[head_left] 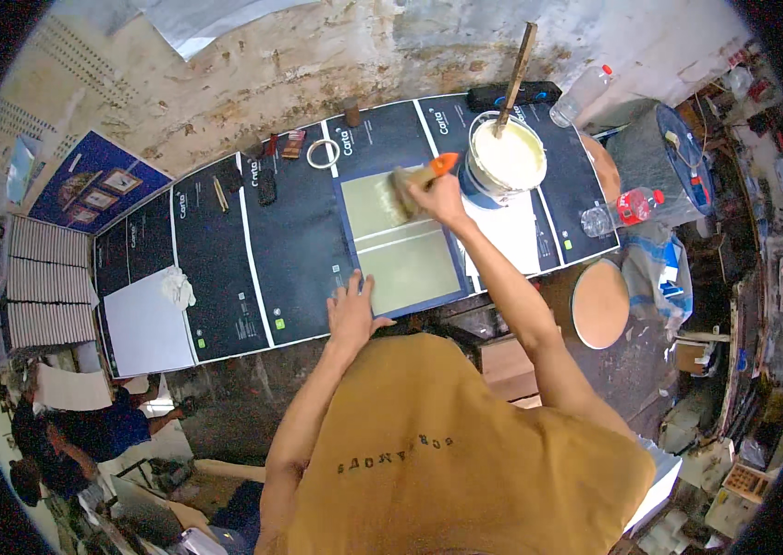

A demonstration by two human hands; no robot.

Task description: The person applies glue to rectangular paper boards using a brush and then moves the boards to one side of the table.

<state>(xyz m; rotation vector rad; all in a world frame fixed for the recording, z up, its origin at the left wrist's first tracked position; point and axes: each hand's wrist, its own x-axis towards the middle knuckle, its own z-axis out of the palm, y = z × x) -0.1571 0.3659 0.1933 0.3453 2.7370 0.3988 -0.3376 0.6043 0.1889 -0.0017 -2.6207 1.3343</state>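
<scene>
My right hand (440,199) grips a wide paintbrush (402,192) with an orange handle end. Its bristles rest on the upper of two grey-green boards (408,276), where a pale wet smear shows. A narrow strip lies between the boards, and a dark blue sheet (430,302) borders them. Fingers spread, my left hand (351,310) lies flat at the sheet's near left corner and holds nothing. Just right of the brush stands a bucket (476,183) of cream-coloured paste, with a wooden stick (518,69) leaning in it.
Black printed sheeting covers the table (299,250). A tape roll (323,154) lies at the back, a white board (146,319) at the left. Plastic bottles (636,205) stand or lie on the right beside a drum (683,157). Someone else (86,435) is at the lower left.
</scene>
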